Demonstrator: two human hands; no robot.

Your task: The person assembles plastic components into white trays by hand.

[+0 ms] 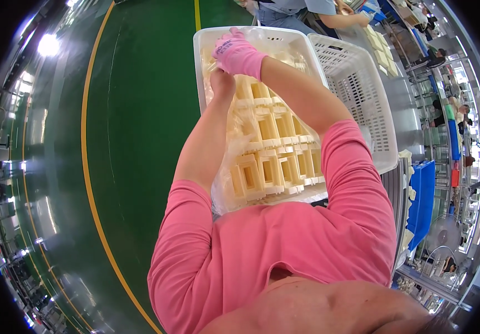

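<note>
A white crate (197,61), lined with a clear plastic bag (234,156), holds rows of cream plastic frame-like parts (270,127). Both of my hands are close together at its far left corner. My right hand (239,54), in a pink glove with dark print on it, is closed on the bag's film. Just below and left of it is my left hand (223,81), at the crate's left side; the right glove covers most of its fingers, so their grip is hidden. Several parts stand in rows under and between my forearms.
Right of the crate stands a second white slotted basket (357,83). Beyond it, a person in a light blue top (301,6) works at a metal table (404,106) bearing cream blocks (382,51). A blue bin (421,203) is at the right. Green floor (145,111) with yellow lines lies left.
</note>
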